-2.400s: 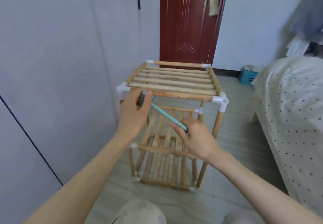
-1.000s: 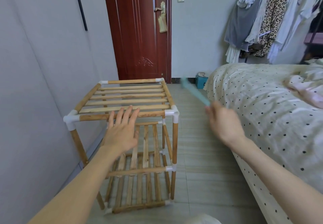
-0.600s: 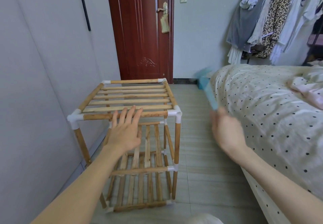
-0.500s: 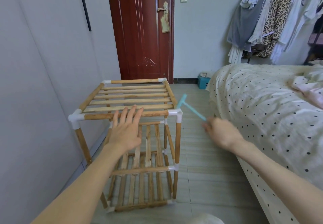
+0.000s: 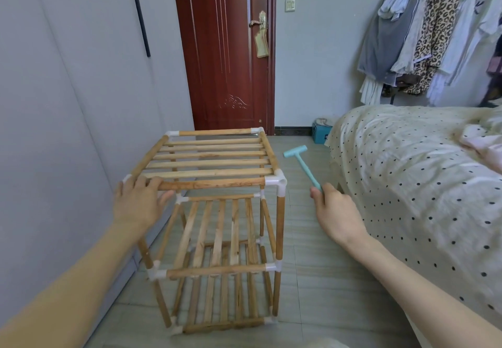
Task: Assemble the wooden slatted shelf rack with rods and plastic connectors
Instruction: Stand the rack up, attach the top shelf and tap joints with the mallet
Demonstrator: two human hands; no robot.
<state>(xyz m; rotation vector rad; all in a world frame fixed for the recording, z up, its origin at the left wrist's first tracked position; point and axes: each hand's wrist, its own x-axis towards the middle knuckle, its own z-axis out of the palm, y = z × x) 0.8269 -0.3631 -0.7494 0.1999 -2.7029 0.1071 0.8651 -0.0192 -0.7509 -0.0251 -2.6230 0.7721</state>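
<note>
Now one rack [image 5: 214, 211], one hammer [image 5: 301, 164].

A dark red door [image 5: 231, 48] stands shut in the far corner between pale grey walls [image 5: 68, 89]. Grey floor tiles [image 5: 312, 266] run beside a bed [image 5: 407, 184] under spotted cream cover; hanging clothes [image 5: 423, 35] crowd the right.

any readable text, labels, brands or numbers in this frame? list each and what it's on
None readable.
Teal box on the floor by the bed: any print is too blurred to read.
Tag hanging from the door handle: no legible writing.
Rack and teal hammer: no markings visible.
</note>
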